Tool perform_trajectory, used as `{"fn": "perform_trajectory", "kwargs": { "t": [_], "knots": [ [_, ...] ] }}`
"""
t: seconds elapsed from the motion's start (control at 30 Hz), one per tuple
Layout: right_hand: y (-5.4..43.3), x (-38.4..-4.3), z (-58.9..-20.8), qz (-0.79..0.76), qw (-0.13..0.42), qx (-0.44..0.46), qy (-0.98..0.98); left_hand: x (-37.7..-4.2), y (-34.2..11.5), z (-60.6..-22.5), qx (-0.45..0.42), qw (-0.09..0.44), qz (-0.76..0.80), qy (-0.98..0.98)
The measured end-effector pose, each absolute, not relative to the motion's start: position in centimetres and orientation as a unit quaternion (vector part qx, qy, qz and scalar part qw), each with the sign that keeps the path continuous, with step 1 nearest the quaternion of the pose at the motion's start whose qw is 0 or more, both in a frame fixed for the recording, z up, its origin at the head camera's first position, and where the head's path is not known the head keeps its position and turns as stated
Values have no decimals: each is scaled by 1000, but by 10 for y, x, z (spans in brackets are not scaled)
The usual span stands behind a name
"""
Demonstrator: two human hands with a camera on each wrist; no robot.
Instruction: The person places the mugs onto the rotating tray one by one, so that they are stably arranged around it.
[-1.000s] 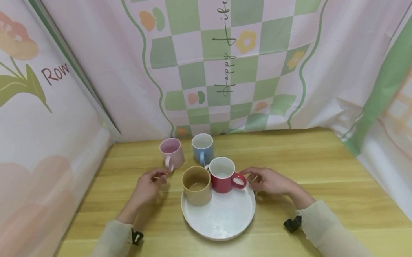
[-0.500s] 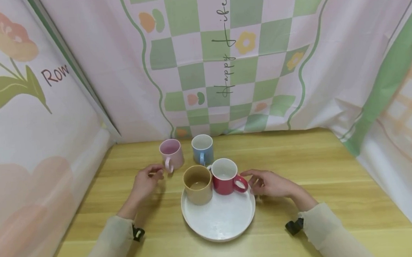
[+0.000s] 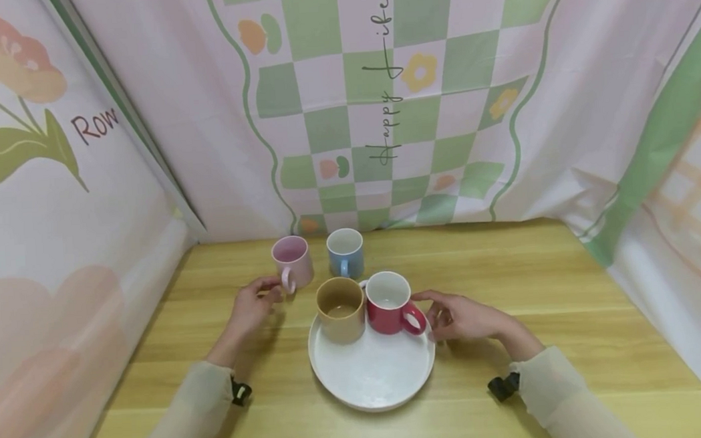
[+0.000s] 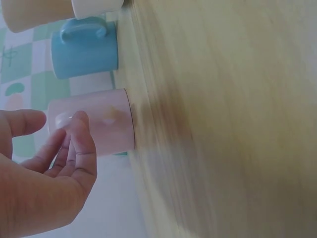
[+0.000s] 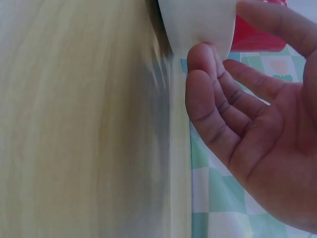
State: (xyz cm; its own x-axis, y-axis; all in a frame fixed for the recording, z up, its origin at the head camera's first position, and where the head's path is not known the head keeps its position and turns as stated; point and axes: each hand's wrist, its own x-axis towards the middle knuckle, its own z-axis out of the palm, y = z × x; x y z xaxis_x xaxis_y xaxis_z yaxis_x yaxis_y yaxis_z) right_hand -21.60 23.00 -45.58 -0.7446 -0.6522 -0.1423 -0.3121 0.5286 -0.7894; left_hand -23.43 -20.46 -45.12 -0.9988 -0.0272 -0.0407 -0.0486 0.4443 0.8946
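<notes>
Two bare hands (image 3: pixel 252 311) (image 3: pixel 463 316), well apart, both loosely bent.
The forearms slant inward from the near corners, pale sleeves (image 3: pixel 187 404) (image 3: pixel 556 382) ending around the wrists. The left hand, slightly farther forward, angles inward; its thumb (image 4: pixel 29 122) stands apart from its softly curved fingers (image 4: pixel 83 144). The right hand points across toward the left, palm turned inward, its thumb (image 5: pixel 285 25) spread away from the other fingers (image 5: pixel 200 96), which curve gently, two tips lying close together.
</notes>
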Motion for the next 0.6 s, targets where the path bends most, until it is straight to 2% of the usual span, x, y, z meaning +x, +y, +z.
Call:
{"fn": "perform_trajectory", "kwargs": {
  "t": [0.6],
  "knots": [
    [232,-215,-454,-394,233,-308,834,-242,-201,-448,-40,41,567,821]
  ]
}}
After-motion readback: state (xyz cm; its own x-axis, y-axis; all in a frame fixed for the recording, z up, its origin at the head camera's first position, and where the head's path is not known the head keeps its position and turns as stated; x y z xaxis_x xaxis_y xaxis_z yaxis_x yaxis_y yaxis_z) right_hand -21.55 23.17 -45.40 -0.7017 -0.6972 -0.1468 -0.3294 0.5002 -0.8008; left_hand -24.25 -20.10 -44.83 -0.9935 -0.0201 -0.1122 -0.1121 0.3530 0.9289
